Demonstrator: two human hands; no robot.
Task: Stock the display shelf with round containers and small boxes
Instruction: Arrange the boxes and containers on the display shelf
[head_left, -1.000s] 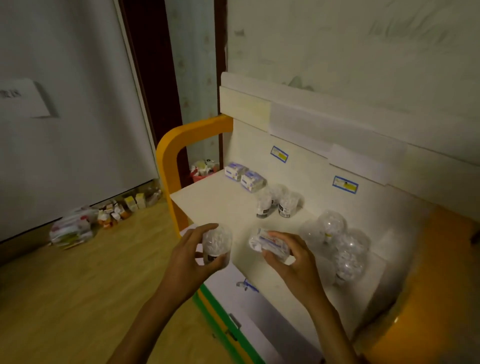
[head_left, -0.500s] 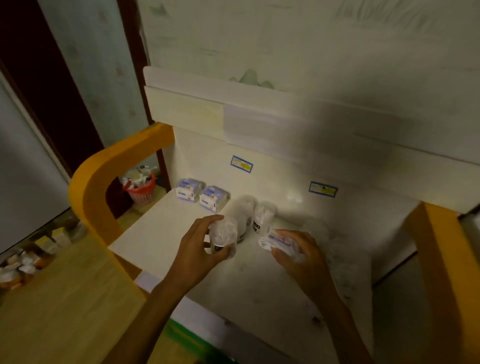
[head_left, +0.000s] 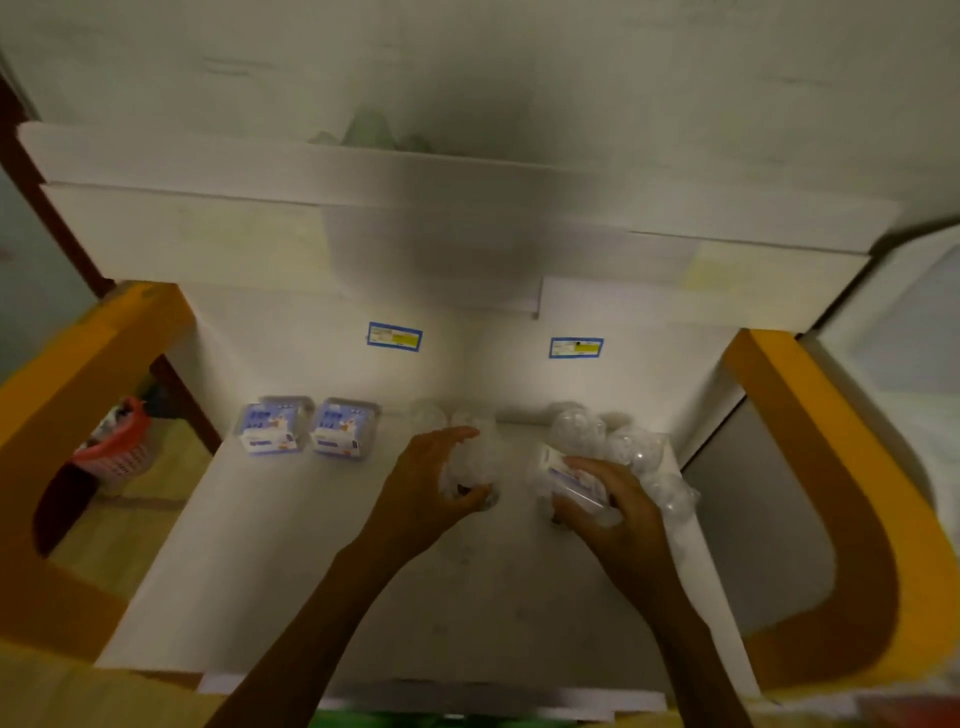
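Observation:
My left hand (head_left: 423, 491) grips a clear round container (head_left: 470, 467) low over the white shelf (head_left: 291, 561), just in front of other clear containers (head_left: 431, 415) at the back. My right hand (head_left: 618, 512) holds a small clear-wrapped box (head_left: 566, 475) with a white and blue label, beside a cluster of clear round containers (head_left: 623, 447) at the shelf's right. Two small blue-and-white boxes (head_left: 306, 428) stand side by side at the back left.
Orange side frames (head_left: 78, 364) (head_left: 831, 467) bound the shelf on both sides. Two blue price labels (head_left: 394, 335) (head_left: 575, 347) are stuck on the back panel. A red basket (head_left: 117, 447) sits on the floor behind the left frame. An upper white ledge (head_left: 260, 166) overhangs.
My view has swung to face the shelf squarely. Both hands have moved forward over the shelf, the left carrying its round container toward the back row, the right its box toward the right cluster.

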